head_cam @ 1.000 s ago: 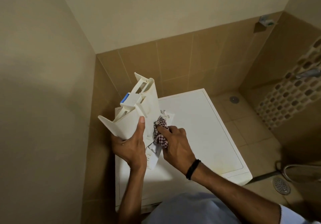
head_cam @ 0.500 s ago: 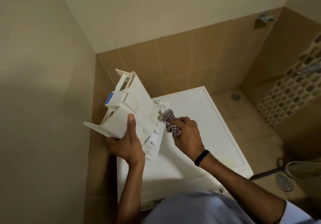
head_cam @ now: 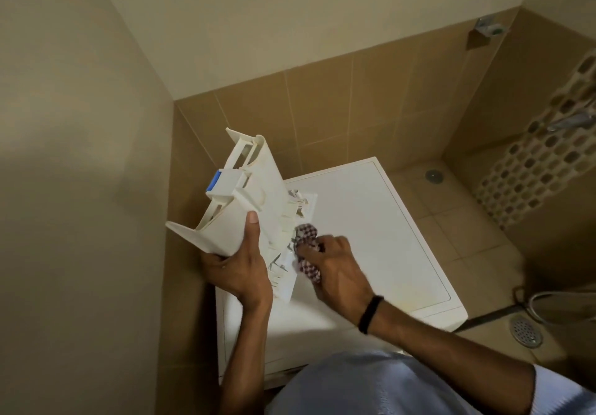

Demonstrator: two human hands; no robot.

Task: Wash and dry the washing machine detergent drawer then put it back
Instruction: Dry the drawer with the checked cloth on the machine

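Beige wall fills our left side, and brown tiles run along the back.

We hold the white drawer up over the left edge of the washing machine top. We cannot tell if its low corner touches the top. Our left hand grips it from below. The thumb lies flat up its side and the other fingers curl under the bottom end. We think we hold it like this so it does not wobble and so its right side is turned out for wiping.

The drawer stands steep and leans a little. Its long way runs from the wide front plate, low and left by our hand, up to the back end, which points high at the tiled wall. A small blue tab sits on its left edge.

Next comes the checked cloth, pressed on the bumpy, ribbed side of the drawer. Our right hand has its fingers bunched tight round the cloth. We guess this is the drying part. A black band is on that wrist.

Far right, a round drain sits in the floor.
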